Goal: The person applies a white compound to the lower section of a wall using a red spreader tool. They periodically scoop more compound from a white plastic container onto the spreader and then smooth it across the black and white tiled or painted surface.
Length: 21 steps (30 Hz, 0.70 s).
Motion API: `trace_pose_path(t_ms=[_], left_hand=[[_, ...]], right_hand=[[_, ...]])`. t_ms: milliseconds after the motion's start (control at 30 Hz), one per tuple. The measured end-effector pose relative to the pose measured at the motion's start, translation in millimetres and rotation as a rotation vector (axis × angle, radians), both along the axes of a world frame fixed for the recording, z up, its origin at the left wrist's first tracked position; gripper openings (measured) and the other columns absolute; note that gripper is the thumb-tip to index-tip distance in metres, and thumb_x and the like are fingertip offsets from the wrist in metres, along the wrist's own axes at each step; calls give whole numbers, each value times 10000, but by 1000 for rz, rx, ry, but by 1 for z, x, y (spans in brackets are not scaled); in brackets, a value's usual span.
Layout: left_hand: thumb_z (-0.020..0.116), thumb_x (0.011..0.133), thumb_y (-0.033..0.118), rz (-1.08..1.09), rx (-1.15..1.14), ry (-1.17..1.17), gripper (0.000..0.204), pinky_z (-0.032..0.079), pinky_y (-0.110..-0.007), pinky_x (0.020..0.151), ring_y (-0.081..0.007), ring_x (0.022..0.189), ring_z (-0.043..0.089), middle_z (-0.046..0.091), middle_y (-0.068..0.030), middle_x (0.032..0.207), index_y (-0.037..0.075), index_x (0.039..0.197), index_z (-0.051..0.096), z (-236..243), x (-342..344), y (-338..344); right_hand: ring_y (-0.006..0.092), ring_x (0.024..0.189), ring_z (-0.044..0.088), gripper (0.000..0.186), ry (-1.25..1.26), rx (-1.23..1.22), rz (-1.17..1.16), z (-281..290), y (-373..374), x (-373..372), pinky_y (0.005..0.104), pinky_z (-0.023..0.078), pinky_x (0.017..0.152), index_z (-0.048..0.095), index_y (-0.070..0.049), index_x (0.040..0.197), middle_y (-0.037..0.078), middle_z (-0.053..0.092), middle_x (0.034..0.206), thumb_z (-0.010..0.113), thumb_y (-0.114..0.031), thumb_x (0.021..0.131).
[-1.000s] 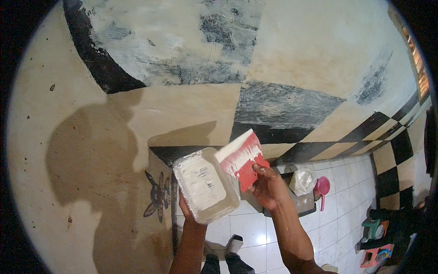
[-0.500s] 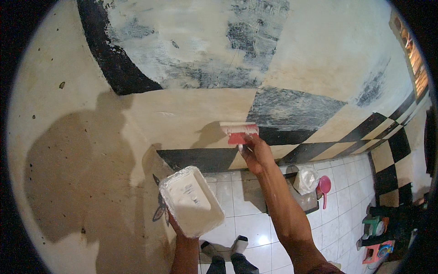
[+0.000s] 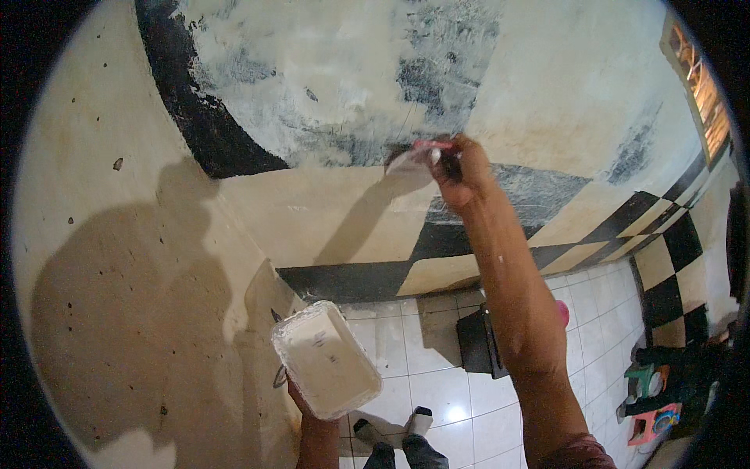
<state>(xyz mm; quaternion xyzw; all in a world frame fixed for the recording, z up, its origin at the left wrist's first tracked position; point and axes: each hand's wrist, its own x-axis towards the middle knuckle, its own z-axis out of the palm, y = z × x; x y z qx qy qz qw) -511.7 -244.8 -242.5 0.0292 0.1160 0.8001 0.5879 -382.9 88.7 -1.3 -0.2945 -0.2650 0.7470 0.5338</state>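
My right hand (image 3: pixel 462 173) is raised at the wall (image 3: pixel 328 195), fingers closed round a red putty scraper (image 3: pixel 412 160) whose wide blade is blurred. The blade lies near the border between a cream patch and a black patch thinly smeared with white; whether it touches the wall I cannot tell. Lower on the left, my left hand (image 3: pixel 298 400) holds a rectangular tub (image 3: pixel 286 356) from beneath its left side. Off-white paste (image 3: pixel 336 374) fills the tub's inside, and dried paste crusts its rim. Most of the left hand's fingers are hidden under the tub.
A dark container (image 3: pixel 475 340) stands on the white tiled floor (image 3: pixel 430 387), partly behind my right forearm. A pink dipper (image 3: pixel 562 313) shows beside that arm. Green and red stools (image 3: pixel 644 383) are at the far right. A pitted side wall (image 3: pixel 117 258) closes in on the left.
My right hand has moved up the wall with the scraper, turning it on the way. The tub in my left hand has sunk slightly. My right forearm now covers the white bag on the floor.
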Motion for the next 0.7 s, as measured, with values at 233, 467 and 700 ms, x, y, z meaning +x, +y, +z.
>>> trace_pose_path(t_ms=[233,467,700], left_hand=[[614,789,632,-71,100,1,867,362,-680,1015,-458,1251,456,407,-222,1433,146,1457,351,30,6,9],[654,780,613,6,72,-66,905,342,-645,1052,-443,1289,419,366,-225,1462,141,1477,320,2,-3,0],[669,776,606,62,-153,-37,956,348,-698,1009,-487,1286,397,324,-232,1481,145,1502,252,-42,-19,-31]], right_hand=[[246,845,621,145,37,146,-41,46,-42,32,298,554,709,534,27,912,172,590,1033,515,-116,925],[174,733,641,156,-482,193,-330,-87,-96,71,311,539,561,533,-11,1008,131,635,911,583,-101,890],[310,701,623,199,-1428,563,-603,-184,-37,90,407,524,673,507,-46,882,131,603,799,671,-98,781]])
